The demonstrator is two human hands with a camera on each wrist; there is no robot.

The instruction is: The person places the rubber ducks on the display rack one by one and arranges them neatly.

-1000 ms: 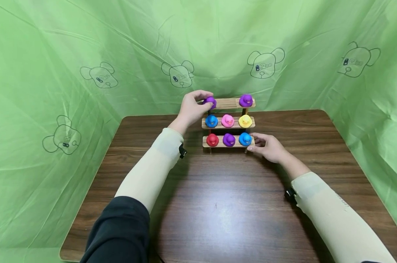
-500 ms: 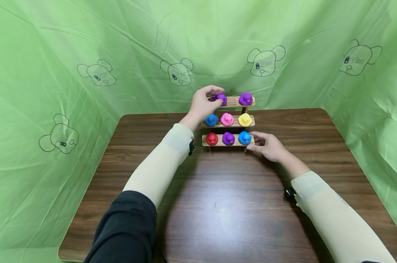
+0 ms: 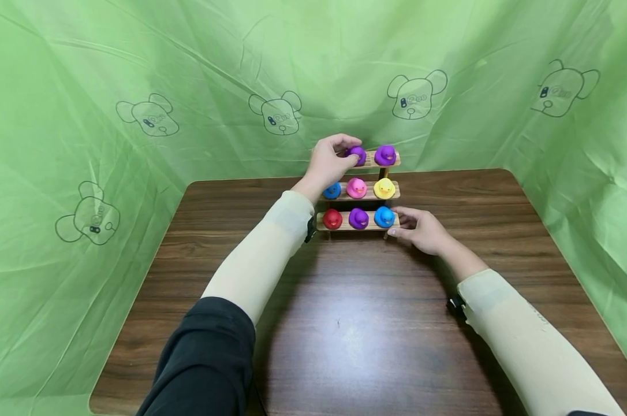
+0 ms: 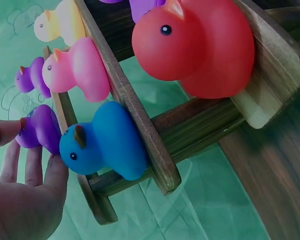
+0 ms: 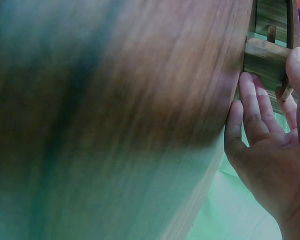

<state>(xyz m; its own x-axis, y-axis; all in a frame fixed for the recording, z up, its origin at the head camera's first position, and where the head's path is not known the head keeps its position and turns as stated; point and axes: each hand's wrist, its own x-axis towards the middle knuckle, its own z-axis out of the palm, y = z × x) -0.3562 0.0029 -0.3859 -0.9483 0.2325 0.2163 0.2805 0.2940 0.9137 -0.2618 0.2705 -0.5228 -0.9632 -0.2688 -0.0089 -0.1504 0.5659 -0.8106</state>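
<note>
A three-tier wooden rack (image 3: pixel 346 223) of rubber ducks stands at the table's back. My left hand (image 3: pixel 328 160) pinches a purple rubber duck (image 3: pixel 357 155) at the middle of the top tier; the left wrist view shows thumb and fingertips around this duck (image 4: pixel 40 129). To its right sits another purple duck (image 3: pixel 385 155). The middle tier carries a blue duck (image 3: pixel 332 190), a pink one and a yellow one. Below are a red duck (image 3: pixel 332 219), a purple one and a blue one (image 3: pixel 384 217). My right hand (image 3: pixel 424 233) grips the bottom tier's right end, thumb in front.
The rack stands on a dark wooden table (image 3: pixel 344 323) with rounded corners. Close behind it hangs a green cloth (image 3: pixel 215 69) printed with bear heads, which also surrounds both sides. A black wrist device (image 3: pixel 456 306) sits at the right sleeve.
My left hand has moved the purple duck rightward along the top tier, from its left end to the middle. The right hand has stayed at the rack's end.
</note>
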